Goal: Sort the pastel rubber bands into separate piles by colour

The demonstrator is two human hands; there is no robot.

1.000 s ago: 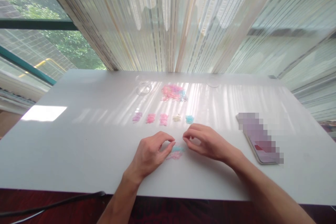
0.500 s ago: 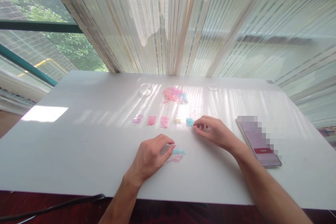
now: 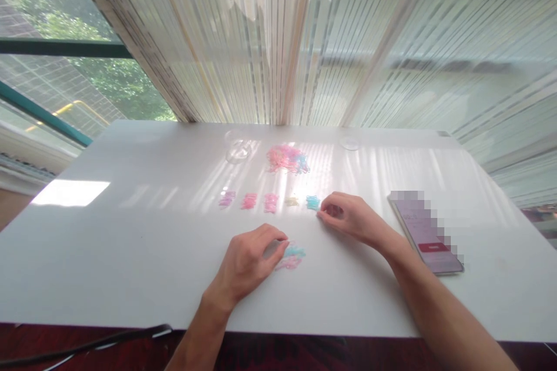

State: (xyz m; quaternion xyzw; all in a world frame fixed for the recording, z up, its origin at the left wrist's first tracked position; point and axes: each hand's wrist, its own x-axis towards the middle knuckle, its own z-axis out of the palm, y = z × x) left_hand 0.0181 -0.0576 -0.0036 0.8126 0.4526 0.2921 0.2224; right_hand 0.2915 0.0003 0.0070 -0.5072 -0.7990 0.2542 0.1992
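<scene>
My left hand (image 3: 252,258) rests low over the white table, its thumb and index fingertips pinched at the edge of a small mixed heap of blue and pink loop-like pieces (image 3: 293,256). Anything between those fingertips is too small to make out. Just right of a small blue bundle (image 3: 312,202) is my right hand (image 3: 346,213), fingers curled and thumb close to the index; whether it holds a piece cannot be seen. The blue bundle ends a row with a yellow bundle (image 3: 292,201), a pink one (image 3: 270,203), a deeper pink one (image 3: 249,201) and a purple one (image 3: 227,199).
Behind the row lies a larger tangled heap of pink, purple and blue pieces (image 3: 287,159). A clear round dish (image 3: 238,152) and a clear disc (image 3: 350,144) are farther back. A phone (image 3: 429,235) lies to the right of my right hand.
My right fingertips have drawn slightly away from the blue bundle, which they were touching. The left hand keeps its place at the small mixed heap. The view has shifted a little.
</scene>
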